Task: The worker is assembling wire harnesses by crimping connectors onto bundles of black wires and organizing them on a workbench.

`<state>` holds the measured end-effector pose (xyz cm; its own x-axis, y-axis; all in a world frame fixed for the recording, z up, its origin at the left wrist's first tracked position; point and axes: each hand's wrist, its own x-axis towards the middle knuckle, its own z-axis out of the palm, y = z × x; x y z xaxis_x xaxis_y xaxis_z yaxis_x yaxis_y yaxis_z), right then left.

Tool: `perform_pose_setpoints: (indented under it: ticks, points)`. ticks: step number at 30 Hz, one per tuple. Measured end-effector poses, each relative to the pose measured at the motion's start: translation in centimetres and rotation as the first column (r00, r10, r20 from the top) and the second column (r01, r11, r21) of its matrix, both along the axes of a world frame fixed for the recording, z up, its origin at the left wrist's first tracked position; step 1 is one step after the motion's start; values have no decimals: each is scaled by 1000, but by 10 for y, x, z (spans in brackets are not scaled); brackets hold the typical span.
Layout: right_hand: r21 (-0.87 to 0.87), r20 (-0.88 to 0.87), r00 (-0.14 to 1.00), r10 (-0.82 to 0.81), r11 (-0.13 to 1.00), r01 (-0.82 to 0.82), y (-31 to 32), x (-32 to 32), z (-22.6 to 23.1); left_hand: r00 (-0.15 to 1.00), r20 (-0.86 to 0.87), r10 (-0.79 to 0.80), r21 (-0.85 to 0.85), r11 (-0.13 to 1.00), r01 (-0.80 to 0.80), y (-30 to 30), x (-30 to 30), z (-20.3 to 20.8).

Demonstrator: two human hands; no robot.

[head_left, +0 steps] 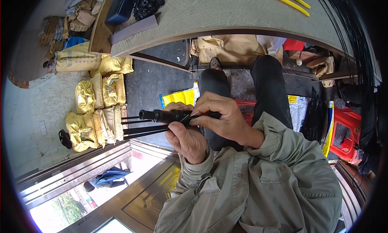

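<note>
In front of my lap, my left hand [188, 142] is wrapped around a bundle of slim black rods [141, 130], thumb on top and fingertips showing behind. The rods stick out to the left. Above them in the same grip lies a thicker black tube-like piece [155, 115] with ringed, knobbed ends. My right hand [221, 116] is closed just to the right, thumb and forefinger pinched at the bundle. A thin pale strip or wire [188, 115] shows at its fingertips; the exact kind is unclear. Fingers hide the middle of the bundle.
Ahead stands a table [226, 14] holding yellow-handled pliers [291, 2], a pile of small black parts [150, 2] and a dark blue bin [120, 7]. Stacked yellow sacks [99, 111] stand left. A red stool [346, 132] and long black strands [343, 23] are right.
</note>
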<state>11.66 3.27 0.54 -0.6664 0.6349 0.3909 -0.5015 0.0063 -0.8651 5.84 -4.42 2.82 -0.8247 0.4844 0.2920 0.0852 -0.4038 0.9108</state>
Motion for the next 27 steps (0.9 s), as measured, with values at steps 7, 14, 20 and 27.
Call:
perform_pose_setpoints:
  ticks: [7, 14, 20, 27]
  points:
    - [99, 77, 996, -39, 995, 32, 5, -3, 0, 999, -17, -47, 90, 995, 48, 2, -6, -5]
    - [-33, 127, 988, 88, 996, -84, 11, -3, 1, 990, -137, 13, 10, 1000, -12, 6, -13, -8]
    - [-123, 166, 983, -81, 987, 102, -10, 0, 12, 969, -236, 74, -144, 983, -110, 7, -3, -9]
    - [35, 220, 970, -101, 995, 96, -13, 6, 7, 979, -170, 114, -163, 976, -142, 5, 4, -8]
